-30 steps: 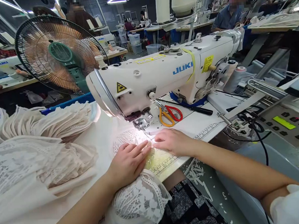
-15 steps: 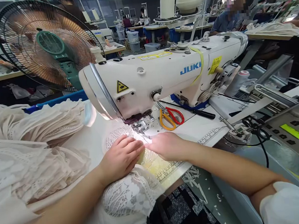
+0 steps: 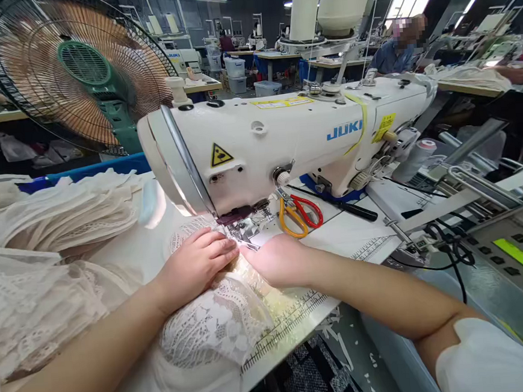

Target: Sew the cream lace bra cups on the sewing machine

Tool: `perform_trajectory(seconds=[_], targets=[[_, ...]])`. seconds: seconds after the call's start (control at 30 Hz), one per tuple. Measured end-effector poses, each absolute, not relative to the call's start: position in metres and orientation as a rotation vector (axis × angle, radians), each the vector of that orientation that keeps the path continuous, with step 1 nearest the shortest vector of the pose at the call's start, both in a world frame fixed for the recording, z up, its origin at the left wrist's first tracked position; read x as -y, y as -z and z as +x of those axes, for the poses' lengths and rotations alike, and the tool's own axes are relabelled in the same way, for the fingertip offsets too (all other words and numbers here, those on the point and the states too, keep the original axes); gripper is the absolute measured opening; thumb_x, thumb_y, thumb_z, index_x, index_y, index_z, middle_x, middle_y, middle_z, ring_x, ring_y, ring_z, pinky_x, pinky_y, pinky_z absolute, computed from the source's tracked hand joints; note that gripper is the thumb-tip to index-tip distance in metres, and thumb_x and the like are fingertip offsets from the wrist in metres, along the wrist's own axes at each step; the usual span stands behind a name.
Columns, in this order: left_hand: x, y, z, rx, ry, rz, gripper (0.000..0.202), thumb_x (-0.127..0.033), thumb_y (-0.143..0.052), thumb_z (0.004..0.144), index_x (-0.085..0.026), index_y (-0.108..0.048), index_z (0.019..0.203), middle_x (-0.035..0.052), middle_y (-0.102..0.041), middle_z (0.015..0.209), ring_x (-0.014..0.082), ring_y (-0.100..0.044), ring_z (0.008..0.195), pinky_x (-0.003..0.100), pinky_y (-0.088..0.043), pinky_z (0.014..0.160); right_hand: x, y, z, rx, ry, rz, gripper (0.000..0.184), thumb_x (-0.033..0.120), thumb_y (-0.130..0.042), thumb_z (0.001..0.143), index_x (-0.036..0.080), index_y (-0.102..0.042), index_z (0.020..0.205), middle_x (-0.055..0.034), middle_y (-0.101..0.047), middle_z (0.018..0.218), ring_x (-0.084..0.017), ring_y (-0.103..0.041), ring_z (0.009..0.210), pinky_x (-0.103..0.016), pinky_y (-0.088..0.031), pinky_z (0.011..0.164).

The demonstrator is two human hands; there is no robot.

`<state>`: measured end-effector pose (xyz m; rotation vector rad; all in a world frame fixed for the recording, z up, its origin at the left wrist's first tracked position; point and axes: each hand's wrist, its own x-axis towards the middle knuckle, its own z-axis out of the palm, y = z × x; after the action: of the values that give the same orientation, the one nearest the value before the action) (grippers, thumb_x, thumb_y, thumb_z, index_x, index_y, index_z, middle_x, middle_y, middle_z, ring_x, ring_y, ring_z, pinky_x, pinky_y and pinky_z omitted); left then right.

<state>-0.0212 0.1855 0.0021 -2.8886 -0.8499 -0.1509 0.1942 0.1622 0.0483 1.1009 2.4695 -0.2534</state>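
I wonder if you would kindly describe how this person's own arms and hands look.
The left hand and right hand are ungloved, with no jewellery visible. A plain white sleeve ends near the right elbow; no left sleeve shows.

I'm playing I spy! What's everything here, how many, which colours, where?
Nearest sewing machine: one, white, centre
Thread cones: two large, white, above machine
Nearest table: one, white, beneath machine
Fan: one, green and brown, left
Fabric pile: one, cream, left
Lace: count unclear, white, lower centre
Scissors: one, red and orange, on table
Control panel: one, grey, right
Tubs: several, pale, background
People: several, mixed clothing, background
Left hand: one, bare, on lace
Right hand: one, bare, centre
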Motion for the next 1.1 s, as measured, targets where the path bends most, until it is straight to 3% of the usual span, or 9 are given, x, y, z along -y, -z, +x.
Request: perform_trajectory(seconds=[0.3, 0.5, 0.63, 0.7, 0.77, 0.87, 0.97, 1.07, 1.1], targets=[[-0.202, -0.002, -0.03, 0.876, 0.095, -2.775, 0.046, -0.013, -0.056, 0.078, -0.024, -0.065, 0.122, 0.0051, -0.069, 0.121, 0.0269, -0.056, 0.113, 0.046, -0.031, 0.11, -0.16, -0.039, 0.195, -2.511, 0.208, 1.156, 0.075, 0.014, -0.053, 0.083, 0.014, -0.025, 0.152, -0.0115, -0.071, 0.075, -0.026, -0.066, 0.065, -0.031, -0.042, 0.053], [-0.206, -0.01, -0.03, 0.938, 0.054, -2.691, 0.042, -0.011, -0.054, 0.077, -0.022, -0.069, 0.114, 0.0088, -0.071, 0.114, 0.0298, -0.059, 0.105, 0.043, -0.046, 0.086, -0.161, -0.036, 0.195, -2.498, 0.263, 1.163, 0.075, 0.014, -0.051, 0.083, 0.014, -0.024, 0.153, -0.0125, -0.072, 0.079, -0.028, -0.066, 0.066, -0.032, -0.04, 0.052], [-0.192, -0.026, -0.028, 0.945, 0.353, -2.651, 0.033, -0.013, -0.042, 0.084, -0.018, -0.073, 0.094, 0.012, -0.072, 0.098, 0.0277, -0.061, 0.098, 0.042, -0.047, 0.083, -0.161, -0.04, 0.2, -2.518, 0.295, 1.173, 0.068, 0.016, -0.049, 0.087, 0.015, -0.027, 0.152, -0.0119, -0.072, 0.083, -0.027, -0.066, 0.07, -0.031, -0.038, 0.054], [-0.178, -0.034, -0.024, 1.0, 0.505, -2.752, 0.034, -0.013, -0.037, 0.087, -0.018, -0.07, 0.089, 0.0108, -0.071, 0.098, 0.0236, -0.061, 0.096, 0.037, -0.047, 0.085, -0.158, -0.041, 0.205, -2.623, 0.382, 1.221, 0.048, 0.023, -0.043, 0.094, 0.015, -0.046, 0.141, -0.0114, -0.072, 0.086, -0.026, -0.066, 0.075, -0.032, -0.037, 0.056], [-0.164, -0.039, -0.017, 1.083, 0.527, -2.966, 0.031, -0.016, -0.039, 0.086, -0.019, -0.068, 0.097, 0.0091, -0.069, 0.101, 0.0209, -0.06, 0.094, 0.033, -0.047, 0.083, -0.152, -0.039, 0.211, -2.768, 0.514, 1.28, 0.035, 0.032, -0.038, 0.098, 0.015, -0.063, 0.116, -0.0105, -0.071, 0.088, -0.024, -0.065, 0.08, -0.032, -0.038, 0.061], [-0.152, -0.04, -0.004, 1.391, 0.434, -3.233, 0.023, -0.023, -0.052, 0.075, -0.021, -0.068, 0.091, 0.0067, -0.066, 0.085, 0.0217, -0.057, 0.082, 0.033, -0.045, 0.073, -0.134, -0.029, 0.217, -2.921, 0.757, 1.443, 0.03, 0.034, -0.043, 0.096, 0.015, -0.066, 0.098, -0.0087, -0.068, 0.087, -0.021, -0.061, 0.084, -0.031, -0.041, 0.069], [-0.155, -0.039, 0.004, 1.761, 0.562, -3.229, 0.012, -0.031, -0.054, 0.07, -0.02, -0.057, 0.064, 0.0029, -0.057, 0.067, 0.0181, -0.05, 0.066, 0.031, -0.04, 0.063, -0.107, -0.012, 0.216, -2.96, 1.137, 1.804, 0.04, 0.035, -0.043, 0.095, 0.011, -0.056, 0.123, -0.0118, -0.066, 0.099, -0.02, -0.061, 0.089, -0.03, -0.047, 0.072], [-0.161, -0.039, 0.004, 1.959, 0.868, -3.141, 0.028, -0.046, -0.047, 0.077, -0.021, -0.046, 0.065, -0.0019, -0.046, 0.059, 0.0131, -0.042, 0.055, 0.026, -0.035, 0.053, -0.082, 0.001, 0.208, -3.034, 1.554, 1.731, 0.065, 0.042, -0.045, 0.093, 0.012, -0.03, 0.148, -0.0142, -0.062, 0.116, -0.017, -0.062, 0.087, -0.028, -0.051, 0.069], [-0.162, -0.038, 0.004, 2.025, 0.963, -3.103, 0.03, -0.05, -0.045, 0.078, -0.022, -0.043, 0.066, -0.0034, -0.043, 0.057, 0.012, -0.039, 0.052, 0.025, -0.033, 0.05, -0.077, 0.003, 0.203, -3.09, 1.599, 1.611, 0.067, 0.043, -0.047, 0.091, 0.013, -0.03, 0.148, -0.0135, -0.062, 0.117, -0.016, -0.063, 0.086, -0.028, -0.051, 0.069]])
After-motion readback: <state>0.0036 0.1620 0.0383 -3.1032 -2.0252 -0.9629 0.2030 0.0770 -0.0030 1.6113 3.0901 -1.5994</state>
